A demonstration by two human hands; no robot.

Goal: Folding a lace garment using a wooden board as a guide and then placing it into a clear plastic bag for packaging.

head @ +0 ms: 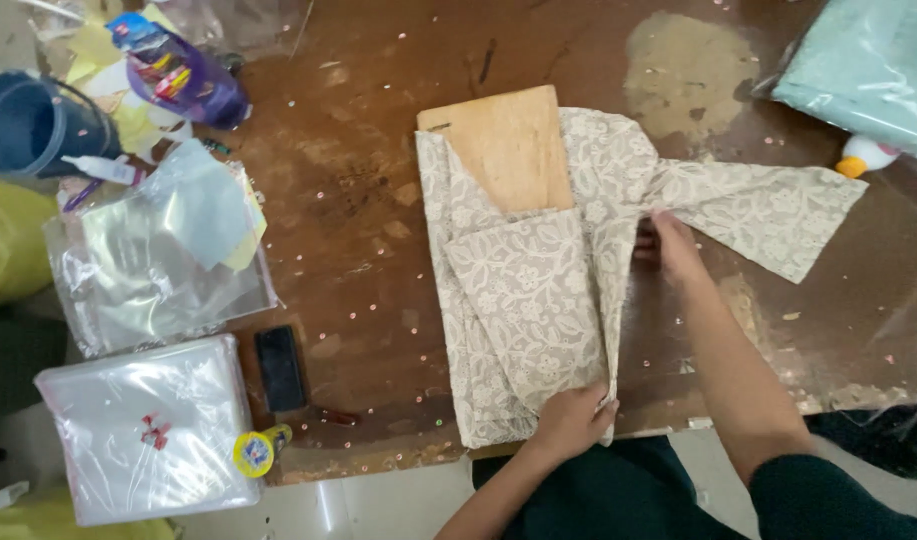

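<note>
While my left hand (570,420) pinches the near edge of the cream floral cloth (528,300) at about six o'clock on the worn brown table (358,240), I keep the fold from sliding off the table's front lip. My fingers are closed on the fabric there, thumb on top, so the layers stay stacked. My right hand (668,245) sits at about three o'clock from the cloth's centre, fingers curled onto the fabric where a long flap runs out toward two o'clock; it grips that flap at its root, which keeps the crease taut between my two hands.

Under the cloth lies a flat wooden board (508,145), its bare top showing at twelve o'clock where the fabric has not covered it. The cloth wraps round the board's lower part, one panel folded diagonally across the middle, so the board seems to serve as a stiff form for the folds.

Off at nine o'clock a heap of clear plastic sleeves (158,250) lies spread, and a tidier stack of clear bags (148,430) sits at about eight o'clock, both within easy reach of my left side. Between them and the cloth rests a dark phone (279,367), with a small roll of tape (255,450) just below it. A purple bottle (183,75) lies on its side at eleven o'clock beside a dark blue bucket (33,125). A pale green bagged bundle (868,65) fills the one o'clock corner.
</note>
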